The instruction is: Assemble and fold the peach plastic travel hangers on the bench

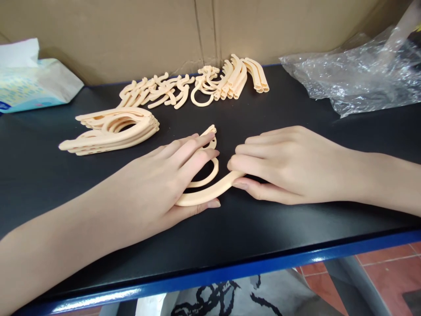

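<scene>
A cream plastic folding hanger (210, 192) lies between my hands, just above or on the black tabletop. My left hand (174, 171) covers its left part, fingers over the top and thumb under the lower curved arm. Its ring-shaped middle shows partly beneath my left fingers. My right hand (279, 166) pinches the right end of the curved arm between thumb and fingers; that tip is hidden. To the left rests a stack of folded hangers (131, 131), nested on one another.
Along the back lie loose curved hook pieces (158, 90), ring pieces (204, 85) and hollow arm pieces (237, 79). A tissue pack (39, 83) stands back left, a clear plastic bag (358, 74) back right. The table's blue edge (230, 272) runs in front.
</scene>
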`<state>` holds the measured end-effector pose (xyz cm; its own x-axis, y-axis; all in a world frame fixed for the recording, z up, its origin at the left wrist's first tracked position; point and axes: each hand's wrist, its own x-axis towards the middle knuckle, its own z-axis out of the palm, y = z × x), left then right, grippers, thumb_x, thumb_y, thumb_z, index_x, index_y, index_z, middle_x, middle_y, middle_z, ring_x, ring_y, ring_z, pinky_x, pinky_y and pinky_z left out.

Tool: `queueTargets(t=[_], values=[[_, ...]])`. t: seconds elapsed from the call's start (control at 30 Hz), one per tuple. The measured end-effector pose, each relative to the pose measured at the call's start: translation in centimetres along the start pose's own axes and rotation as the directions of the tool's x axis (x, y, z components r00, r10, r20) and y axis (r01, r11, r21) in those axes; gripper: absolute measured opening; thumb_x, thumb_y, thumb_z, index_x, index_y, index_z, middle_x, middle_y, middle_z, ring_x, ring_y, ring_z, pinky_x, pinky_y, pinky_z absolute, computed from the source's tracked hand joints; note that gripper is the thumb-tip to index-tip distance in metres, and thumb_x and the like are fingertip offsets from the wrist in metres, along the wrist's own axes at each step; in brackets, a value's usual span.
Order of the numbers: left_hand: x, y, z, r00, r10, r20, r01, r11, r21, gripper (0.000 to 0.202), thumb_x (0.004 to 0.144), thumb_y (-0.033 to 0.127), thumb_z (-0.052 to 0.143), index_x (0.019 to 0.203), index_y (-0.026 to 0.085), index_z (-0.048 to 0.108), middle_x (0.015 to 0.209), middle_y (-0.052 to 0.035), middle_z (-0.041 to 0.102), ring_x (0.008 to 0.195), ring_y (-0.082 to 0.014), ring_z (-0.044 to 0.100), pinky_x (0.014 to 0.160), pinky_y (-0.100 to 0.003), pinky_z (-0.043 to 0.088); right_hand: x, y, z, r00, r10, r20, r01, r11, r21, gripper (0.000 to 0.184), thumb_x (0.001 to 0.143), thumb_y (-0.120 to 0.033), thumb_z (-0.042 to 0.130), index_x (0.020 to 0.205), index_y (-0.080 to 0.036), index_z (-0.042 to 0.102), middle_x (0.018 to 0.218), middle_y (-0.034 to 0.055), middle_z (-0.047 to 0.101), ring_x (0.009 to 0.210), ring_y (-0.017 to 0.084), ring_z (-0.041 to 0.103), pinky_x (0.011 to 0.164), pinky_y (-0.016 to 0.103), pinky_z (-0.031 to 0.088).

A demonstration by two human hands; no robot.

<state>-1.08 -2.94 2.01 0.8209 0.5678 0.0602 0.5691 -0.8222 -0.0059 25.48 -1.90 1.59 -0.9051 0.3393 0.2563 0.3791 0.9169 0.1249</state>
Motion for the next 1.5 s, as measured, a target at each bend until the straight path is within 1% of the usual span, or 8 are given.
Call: queueTargets(t=[0.2,0.43,0.57,0.83,1.0,1.33,1.43,1.5], values=[[0.00,0.15,0.07,0.999,0.026,-0.025,-0.024,0.998,0.061,0.070,0.111,0.063,0.028,0.146,0.007,0.052,0.161,-0.0257,0.048,0.142,-0.0387,0.057,0.112,-0.054,0.054,0.08,-0.09,-0.03,1.000,-0.002,-0.010,0.002,1.000,0.017,0.037,0.113,-0.028,0.034,0.091,-0.017,0.062,0.075,0.0010,0.060,0.065,0.017,0.049,0.064,0.033,0.034],[0.03,0.20,-0.09,0.996,0.076,-0.051,-0.070,0.993,0.094,0.063,0.112,0.057,0.030,0.141,0.007,0.055,0.157,-0.0273,0.052,0.138,-0.0378,0.060,0.108,-0.053,0.057,-0.01,0.06,0.12,0.999,0.000,-0.035,0.000,1.000,0.001,0.038,0.113,-0.029,0.033,0.095,-0.017,0.063,0.077,0.0013,0.063,0.067,0.016,0.051,0.064,0.032,0.034],[0.02,0.14,-0.16,0.996,0.072,-0.052,-0.068,0.995,0.079,0.061,0.112,0.055,0.030,0.139,0.007,0.057,0.156,-0.0272,0.053,0.138,-0.0382,0.060,0.108,-0.054,0.057,0.00,0.01,0.14,0.999,0.001,-0.054,-0.001,1.000,0.000,0.036,0.113,-0.029,0.035,0.094,-0.017,0.063,0.077,0.0013,0.064,0.067,0.016,0.053,0.064,0.032,0.036],[-0.11,0.11,-0.05,0.999,0.033,-0.032,-0.031,0.999,0.041,0.068,0.111,0.060,0.032,0.144,0.006,0.055,0.160,-0.0266,0.050,0.140,-0.0411,0.058,0.111,-0.057,0.055,-0.02,-0.06,0.02,0.998,0.000,-0.056,0.000,1.000,-0.003,0.035,0.113,-0.028,0.035,0.094,-0.017,0.063,0.077,0.0012,0.064,0.066,0.016,0.052,0.064,0.032,0.036],[-0.18,0.00,-0.04,0.999,0.029,-0.032,-0.028,0.999,0.030,0.067,0.111,0.060,0.035,0.147,0.006,0.054,0.163,-0.0248,0.047,0.143,-0.0401,0.056,0.115,-0.056,0.052,-0.01,-0.06,0.07,0.999,0.006,-0.039,-0.006,1.000,0.005,0.035,0.113,-0.029,0.034,0.095,-0.018,0.063,0.078,0.0016,0.065,0.067,0.016,0.053,0.065,0.032,0.036],[0.03,0.03,0.04,0.998,0.048,-0.041,-0.045,0.995,0.088,0.066,0.112,0.058,0.027,0.145,0.007,0.054,0.158,-0.0250,0.052,0.139,-0.0381,0.059,0.110,-0.055,0.055,-0.10,-0.05,0.11,0.999,0.009,-0.040,-0.008,1.000,0.013,0.036,0.113,-0.029,0.035,0.094,-0.017,0.063,0.077,0.0014,0.063,0.066,0.016,0.050,0.064,0.032,0.035],[0.06,0.04,0.03,0.997,0.056,-0.045,-0.052,0.994,0.091,0.065,0.112,0.058,0.029,0.143,0.006,0.054,0.159,-0.0264,0.051,0.139,-0.0371,0.060,0.111,-0.053,0.055,-0.08,-0.02,0.09,1.000,0.008,-0.027,-0.008,1.000,0.011,0.037,0.113,-0.029,0.034,0.094,-0.017,0.063,0.076,0.0010,0.061,0.066,0.016,0.049,0.064,0.032,0.034],[0.04,0.03,0.01,0.999,0.044,-0.030,-0.041,0.995,0.088,0.068,0.112,0.060,0.028,0.146,0.006,0.053,0.161,-0.0260,0.049,0.140,-0.0377,0.059,0.112,-0.054,0.054,-0.07,0.00,0.05,1.000,0.007,-0.006,-0.007,1.000,0.008,0.038,0.114,-0.030,0.031,0.095,-0.017,0.063,0.076,0.0013,0.061,0.066,0.016,0.049,0.065,0.032,0.033]])
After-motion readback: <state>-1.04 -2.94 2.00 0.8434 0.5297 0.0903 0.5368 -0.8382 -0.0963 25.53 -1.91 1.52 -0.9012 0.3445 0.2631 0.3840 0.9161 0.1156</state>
